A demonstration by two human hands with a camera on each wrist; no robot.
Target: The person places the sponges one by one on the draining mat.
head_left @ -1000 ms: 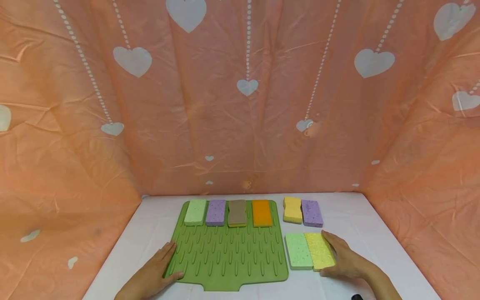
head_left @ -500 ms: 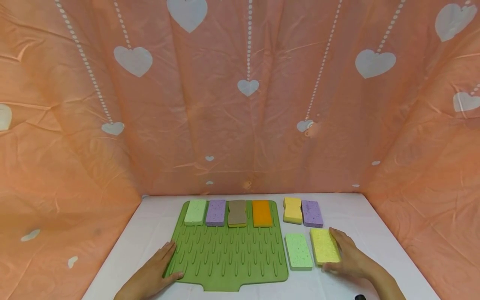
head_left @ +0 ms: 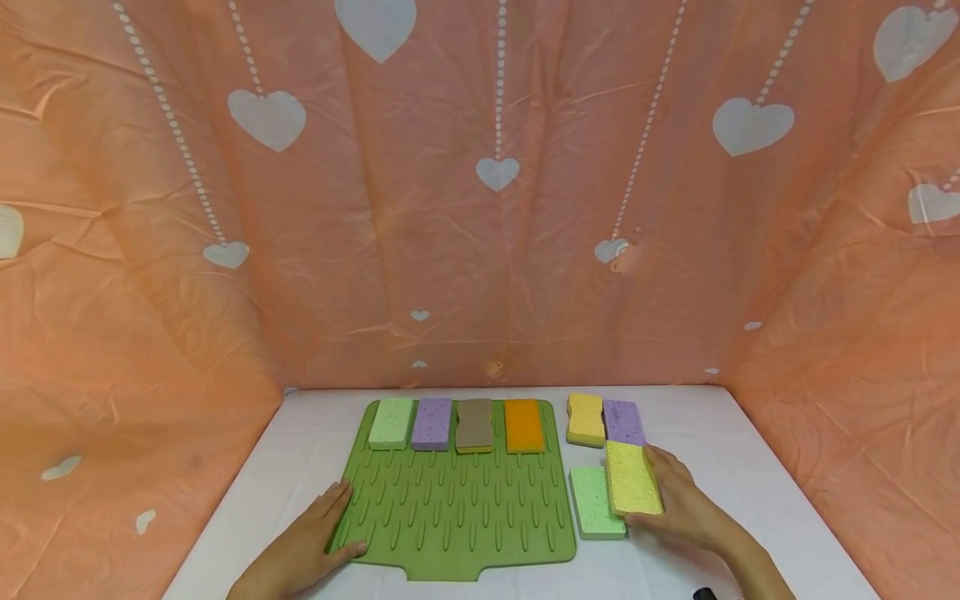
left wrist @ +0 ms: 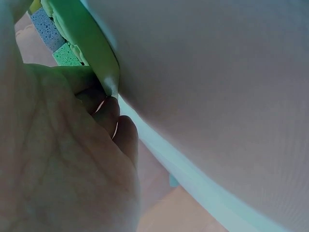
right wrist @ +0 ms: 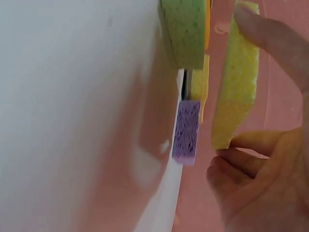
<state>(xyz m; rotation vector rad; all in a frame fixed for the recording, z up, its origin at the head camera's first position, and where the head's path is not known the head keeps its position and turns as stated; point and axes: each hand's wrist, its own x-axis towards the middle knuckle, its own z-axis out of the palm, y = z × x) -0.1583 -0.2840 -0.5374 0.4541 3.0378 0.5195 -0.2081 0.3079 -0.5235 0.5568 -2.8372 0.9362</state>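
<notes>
In the head view, my right hand grips a yellow sponge by its ends. The right wrist view shows the thumb on one end of the sponge and the fingers at the other, with the sponge lifted off the table. A light green sponge lies below it, partly overlapped in the head view. My left hand rests at the left edge of a green ridged mat, fingers along the edge and thumb over its lower corner. On the mat's back row lie a pale green sponge, a purple sponge, a grey-topped sponge and an orange sponge.
Right of the mat, at the back, lie a yellow notched sponge and a second purple sponge. White cloth covers the table. An orange curtain with hearts encloses the back and sides. A small black object shows at the bottom edge.
My right hand has picked the yellow sponge up from beside the green one, first shifting it right, then left and higher over the green one. The left hand has stayed put.
</notes>
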